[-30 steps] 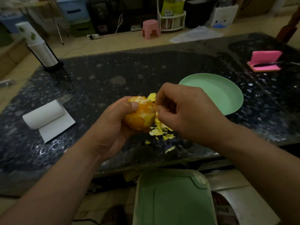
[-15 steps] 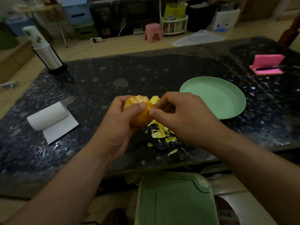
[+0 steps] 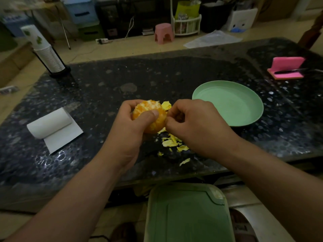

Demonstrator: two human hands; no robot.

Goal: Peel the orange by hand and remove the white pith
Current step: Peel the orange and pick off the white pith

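A partly peeled orange [image 3: 148, 109] sits in my left hand [image 3: 129, 126], whose fingers and thumb curl round it above the dark table. Its top shows bare segments with white pith; the lower part still carries peel. My right hand [image 3: 194, 126] is right beside the fruit, its thumb and fingertips pinching at the orange's right side where a flap of peel [image 3: 166, 105] sticks up. Several torn yellow peel scraps [image 3: 172, 143] lie on the table under my hands.
A green plate [image 3: 229, 102] stands to the right. A paper towel roll [image 3: 52, 124] lies at the left, a stack of paper cups [image 3: 47, 55] at the back left, a pink sponge with a knife [image 3: 286, 69] at the far right. A green board [image 3: 188, 213] lies below the table's front edge.
My left hand has turned the orange, so more bare fruit faces up. My right hand has shifted its pinch to the fruit's right edge. The view has tilted down slightly.
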